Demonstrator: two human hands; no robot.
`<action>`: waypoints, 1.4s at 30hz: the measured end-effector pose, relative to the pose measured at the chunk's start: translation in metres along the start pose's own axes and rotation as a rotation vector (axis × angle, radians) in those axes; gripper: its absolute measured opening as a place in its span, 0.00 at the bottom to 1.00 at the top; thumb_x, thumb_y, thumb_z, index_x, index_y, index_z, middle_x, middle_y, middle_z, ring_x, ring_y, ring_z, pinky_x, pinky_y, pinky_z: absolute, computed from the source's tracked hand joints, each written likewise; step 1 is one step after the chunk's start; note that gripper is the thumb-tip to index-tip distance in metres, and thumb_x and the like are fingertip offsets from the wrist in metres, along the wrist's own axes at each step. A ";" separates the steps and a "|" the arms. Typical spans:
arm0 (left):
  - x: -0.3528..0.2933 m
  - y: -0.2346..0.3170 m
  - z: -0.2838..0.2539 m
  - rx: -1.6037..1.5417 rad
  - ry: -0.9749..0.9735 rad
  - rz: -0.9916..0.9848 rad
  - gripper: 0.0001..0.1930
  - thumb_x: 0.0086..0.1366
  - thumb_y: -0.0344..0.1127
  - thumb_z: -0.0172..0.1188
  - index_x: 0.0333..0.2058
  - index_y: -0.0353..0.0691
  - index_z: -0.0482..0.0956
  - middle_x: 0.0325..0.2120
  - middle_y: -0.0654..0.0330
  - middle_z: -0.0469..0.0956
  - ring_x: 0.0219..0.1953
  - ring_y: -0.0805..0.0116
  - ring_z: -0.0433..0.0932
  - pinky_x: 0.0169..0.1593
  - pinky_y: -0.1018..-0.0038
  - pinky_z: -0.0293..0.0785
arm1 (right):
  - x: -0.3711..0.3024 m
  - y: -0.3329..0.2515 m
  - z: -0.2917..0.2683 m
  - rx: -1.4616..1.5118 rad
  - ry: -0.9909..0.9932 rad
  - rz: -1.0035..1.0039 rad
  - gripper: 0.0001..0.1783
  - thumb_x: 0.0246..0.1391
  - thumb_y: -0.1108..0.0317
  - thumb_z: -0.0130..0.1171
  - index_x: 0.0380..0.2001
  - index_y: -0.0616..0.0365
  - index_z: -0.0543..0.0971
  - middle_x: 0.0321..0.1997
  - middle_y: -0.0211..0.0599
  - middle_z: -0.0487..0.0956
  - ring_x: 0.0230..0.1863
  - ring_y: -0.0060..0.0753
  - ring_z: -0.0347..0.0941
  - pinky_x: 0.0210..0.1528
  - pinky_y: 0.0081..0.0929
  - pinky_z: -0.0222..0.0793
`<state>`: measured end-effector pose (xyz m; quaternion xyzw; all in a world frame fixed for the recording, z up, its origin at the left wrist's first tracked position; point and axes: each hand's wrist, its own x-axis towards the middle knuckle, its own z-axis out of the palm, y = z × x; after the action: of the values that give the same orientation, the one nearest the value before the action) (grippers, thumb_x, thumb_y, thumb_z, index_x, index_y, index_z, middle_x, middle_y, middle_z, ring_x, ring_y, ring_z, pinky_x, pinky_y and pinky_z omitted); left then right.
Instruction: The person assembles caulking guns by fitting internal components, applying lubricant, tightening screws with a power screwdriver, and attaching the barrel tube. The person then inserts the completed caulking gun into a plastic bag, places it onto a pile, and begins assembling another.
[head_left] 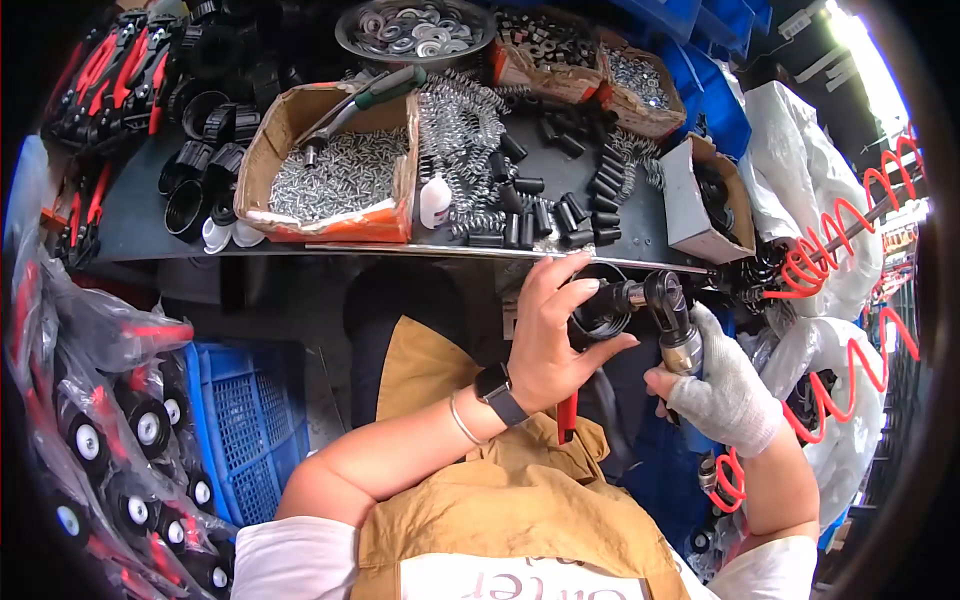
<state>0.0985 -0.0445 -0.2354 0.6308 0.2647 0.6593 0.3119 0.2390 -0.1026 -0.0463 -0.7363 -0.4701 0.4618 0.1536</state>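
Just in front of the table edge, my bare left hand [552, 335] is closed round a black round plastic part [603, 326], with its thumb and fingers along the near and left sides. My right hand [735, 392], in a grey-white glove, grips an air ratchet wrench [680, 335] by its metal body. The wrench's socket end points left and reaches into or against the black part; the exact contact is hidden. A red-tipped handle [567, 418] hangs below my left hand, and whether it joins the black part I cannot tell.
On the table are a carton of small screws [345, 185] with a green-handled tool across it, springs [460, 130], black tubes [575, 212] and a bowl of washers [415, 30]. A red coiled hose [840, 235] hangs at right. A blue crate [250, 410] and bagged wheels [148, 428] stand left.
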 end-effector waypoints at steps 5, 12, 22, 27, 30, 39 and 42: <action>0.008 0.002 -0.006 -0.011 -0.041 0.042 0.50 0.47 0.35 0.81 0.65 0.47 0.59 0.64 0.44 0.66 0.65 0.42 0.66 0.67 0.51 0.61 | 0.008 -0.023 0.004 -0.156 0.012 0.046 0.33 0.53 0.68 0.67 0.58 0.68 0.66 0.26 0.41 0.79 0.24 0.33 0.78 0.31 0.32 0.74; 0.006 0.001 -0.015 -0.058 -0.155 0.052 0.45 0.50 0.28 0.78 0.64 0.45 0.61 0.62 0.48 0.69 0.66 0.45 0.66 0.70 0.53 0.56 | 0.022 -0.009 -0.016 -0.396 -0.019 -0.183 0.28 0.45 0.67 0.66 0.50 0.65 0.74 0.21 0.45 0.76 0.24 0.46 0.77 0.33 0.35 0.72; 0.015 0.003 -0.018 -0.053 -0.186 0.017 0.50 0.44 0.37 0.82 0.63 0.41 0.60 0.61 0.47 0.67 0.65 0.47 0.65 0.69 0.55 0.58 | 0.022 -0.040 -0.047 -0.890 -0.030 -0.379 0.23 0.41 0.67 0.68 0.43 0.60 0.77 0.28 0.51 0.80 0.33 0.56 0.80 0.38 0.43 0.75; 0.036 0.007 -0.030 0.086 -0.526 -0.118 0.44 0.49 0.48 0.79 0.61 0.36 0.68 0.54 0.48 0.73 0.58 0.48 0.71 0.64 0.58 0.65 | -0.009 -0.094 -0.001 -0.955 0.427 -1.095 0.23 0.40 0.67 0.70 0.42 0.52 0.74 0.38 0.46 0.77 0.38 0.52 0.78 0.38 0.44 0.73; 0.056 0.029 -0.020 0.263 -0.387 -0.023 0.38 0.54 0.41 0.73 0.61 0.34 0.68 0.45 0.50 0.77 0.48 0.48 0.75 0.55 0.58 0.71 | 0.109 -0.122 0.004 -0.998 0.532 -1.154 0.23 0.55 0.60 0.64 0.53 0.46 0.71 0.44 0.47 0.76 0.46 0.51 0.77 0.46 0.42 0.73; 0.046 0.024 -0.003 0.195 -0.333 0.071 0.33 0.53 0.37 0.74 0.57 0.37 0.72 0.48 0.52 0.78 0.50 0.51 0.77 0.56 0.58 0.72 | 0.299 -0.185 -0.039 -1.181 0.381 -0.815 0.30 0.62 0.52 0.58 0.67 0.33 0.67 0.59 0.48 0.72 0.64 0.53 0.66 0.65 0.47 0.60; 0.046 0.020 -0.002 0.172 -0.331 0.065 0.33 0.54 0.39 0.73 0.58 0.38 0.72 0.48 0.54 0.78 0.51 0.52 0.77 0.58 0.57 0.71 | 0.281 -0.160 -0.043 -1.010 0.502 -0.996 0.27 0.61 0.62 0.58 0.64 0.36 0.70 0.60 0.45 0.72 0.63 0.52 0.66 0.65 0.47 0.63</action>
<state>0.0941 -0.0235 -0.1903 0.7634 0.2445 0.5311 0.2746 0.2237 0.2223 -0.0686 -0.5008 -0.8530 -0.1156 0.0905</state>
